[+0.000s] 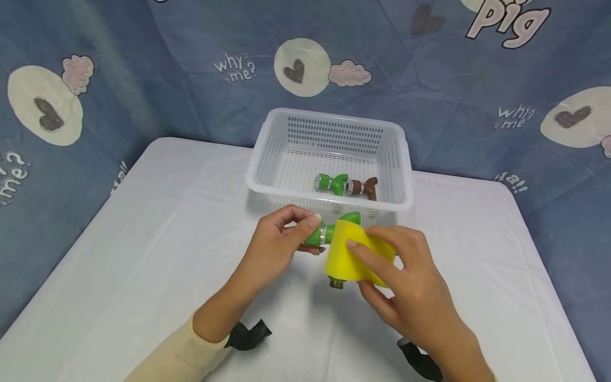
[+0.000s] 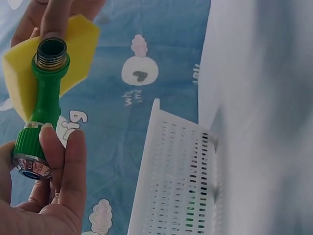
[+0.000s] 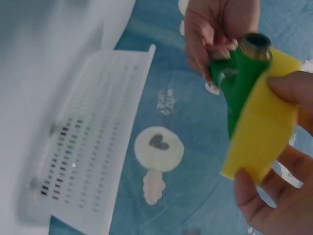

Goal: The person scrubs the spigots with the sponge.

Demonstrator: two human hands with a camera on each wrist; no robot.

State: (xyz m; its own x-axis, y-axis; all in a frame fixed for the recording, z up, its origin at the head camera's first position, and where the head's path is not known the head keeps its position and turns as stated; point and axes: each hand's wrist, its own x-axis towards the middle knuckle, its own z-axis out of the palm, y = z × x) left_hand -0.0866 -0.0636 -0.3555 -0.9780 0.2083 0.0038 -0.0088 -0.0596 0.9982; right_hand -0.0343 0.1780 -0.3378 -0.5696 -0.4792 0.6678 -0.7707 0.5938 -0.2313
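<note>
My left hand (image 1: 274,244) pinches the ribbed knob end of a green plastic tap (image 2: 46,98), in front of the basket and above the table. A threaded, brass-coloured inlet shows at the tap's lower end in the head view. My right hand (image 1: 412,278) holds a yellow sponge (image 1: 345,260) against the tap's body, fingers on one side and thumb below. In the right wrist view the sponge (image 3: 261,132) is bent and covers part of the tap (image 3: 244,78). The left wrist view shows the tap's open threaded mouth and a metal-ringed knob.
Behind the hands stands a white perforated plastic basket (image 1: 334,118). Inside lie another green tap (image 1: 338,183) and a brown tap (image 1: 367,187). A white cloth covers the table (image 1: 167,212), and a blue printed curtain (image 1: 200,101) hangs around its back and sides.
</note>
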